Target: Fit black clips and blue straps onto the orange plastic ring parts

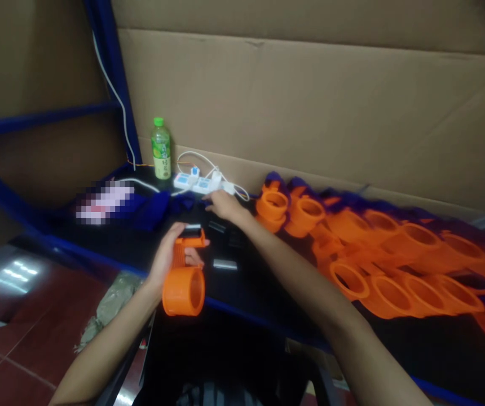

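Note:
My left hand [169,254] is closed around an orange plastic part [184,290] with a round hollow cup at its lower end and a ribbed upper section. A small black-and-silver piece [192,228] shows at the top of that part, by my thumb. My right hand [224,205] reaches out over the black tabletop, just in front of a white power strip [200,183]. Its fingers look apart, and nothing shows in them. Below it lie a small dark block [217,226] and a silver-topped piece [225,264].
Rows of similar orange parts [424,237] cover the right side of the table. Against the cardboard wall [293,96] stands a green-capped bottle [162,151]. Dark blue cloth-like items [151,210] lie at left, beside a blue frame post [113,73]. White cables trail around the power strip.

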`<state>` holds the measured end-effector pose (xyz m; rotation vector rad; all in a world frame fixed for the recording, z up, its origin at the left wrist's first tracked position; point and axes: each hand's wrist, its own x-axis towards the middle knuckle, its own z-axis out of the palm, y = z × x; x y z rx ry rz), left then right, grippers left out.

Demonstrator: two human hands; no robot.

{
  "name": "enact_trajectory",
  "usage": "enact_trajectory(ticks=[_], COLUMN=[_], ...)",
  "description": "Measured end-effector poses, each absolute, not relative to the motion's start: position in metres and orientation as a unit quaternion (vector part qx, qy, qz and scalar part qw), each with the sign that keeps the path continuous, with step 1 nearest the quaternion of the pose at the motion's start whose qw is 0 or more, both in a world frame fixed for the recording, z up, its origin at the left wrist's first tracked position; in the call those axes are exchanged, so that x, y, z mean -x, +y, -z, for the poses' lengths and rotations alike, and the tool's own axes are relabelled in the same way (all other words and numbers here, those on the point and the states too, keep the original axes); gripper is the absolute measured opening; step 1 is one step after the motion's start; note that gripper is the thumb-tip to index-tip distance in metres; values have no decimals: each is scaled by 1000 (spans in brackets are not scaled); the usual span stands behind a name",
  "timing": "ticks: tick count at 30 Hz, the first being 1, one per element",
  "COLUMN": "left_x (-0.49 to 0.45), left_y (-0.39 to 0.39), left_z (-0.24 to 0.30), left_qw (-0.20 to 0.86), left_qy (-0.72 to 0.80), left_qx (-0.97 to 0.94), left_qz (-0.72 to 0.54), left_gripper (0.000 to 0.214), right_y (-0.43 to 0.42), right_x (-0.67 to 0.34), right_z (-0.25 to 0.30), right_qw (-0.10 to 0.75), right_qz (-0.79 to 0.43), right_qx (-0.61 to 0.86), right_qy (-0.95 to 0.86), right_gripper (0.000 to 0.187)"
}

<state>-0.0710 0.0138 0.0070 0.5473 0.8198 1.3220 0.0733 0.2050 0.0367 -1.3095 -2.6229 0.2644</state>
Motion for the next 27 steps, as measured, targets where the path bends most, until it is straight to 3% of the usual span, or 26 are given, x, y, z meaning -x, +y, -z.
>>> enact_trajectory(ticks=[7,11,16,20,27], left_x=[69,70,66,61,65], left_y=[14,16,17,15,11], left_z=[-5,-3,-1,0,-4], left_qw=[659,660,677,631,683], left_qy=[344,344,360,362,329], left_qx=[-264,-241,-205,-251,-258], left_qz=[-614,-623,-608,-639,-599], left_gripper=[29,30,42,33,34], right_y=[206,185,125,88,80], right_x=[-81,-94,-115,-120,-119], right_z=[-40,-56,-70,-65,-44], right_qw=[123,185,264,262,299], right_qz=[-163,-201,-330,-311,-300], right_qx=[403,362,264,263,251], right_qy=[-892,-891,-867,-875,-871], right_gripper=[44,47,50,44,42])
